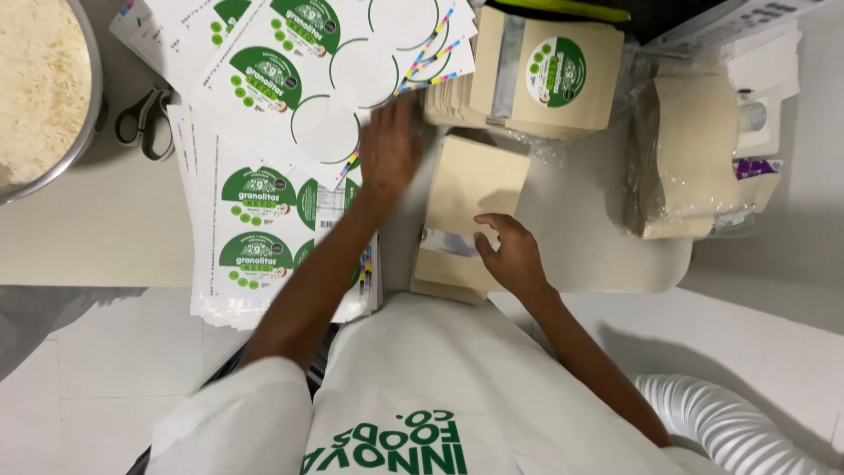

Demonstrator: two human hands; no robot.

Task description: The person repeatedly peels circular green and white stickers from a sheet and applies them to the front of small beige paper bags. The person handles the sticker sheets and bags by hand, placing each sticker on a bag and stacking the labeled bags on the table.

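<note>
My left hand [389,149] reaches out flat over the edge of a sheet of round green-and-white stickers [290,79], fingers spread, nothing in it that I can see. My right hand [510,255] rests on a plain tan paper pouch [466,189] lying on the white table [607,246], fingers curled on its lower edge near the clear window strip. A stack of tan pouches [545,75] with a round green sticker on the top one sits just beyond.
More sticker sheets [255,246] lie stacked at the left. Scissors [145,119] lie beside a metal bowl of pale grain [40,88]. A bagged bundle of pouches [686,158] sits at the right. A white ribbed hose [730,431] is at lower right.
</note>
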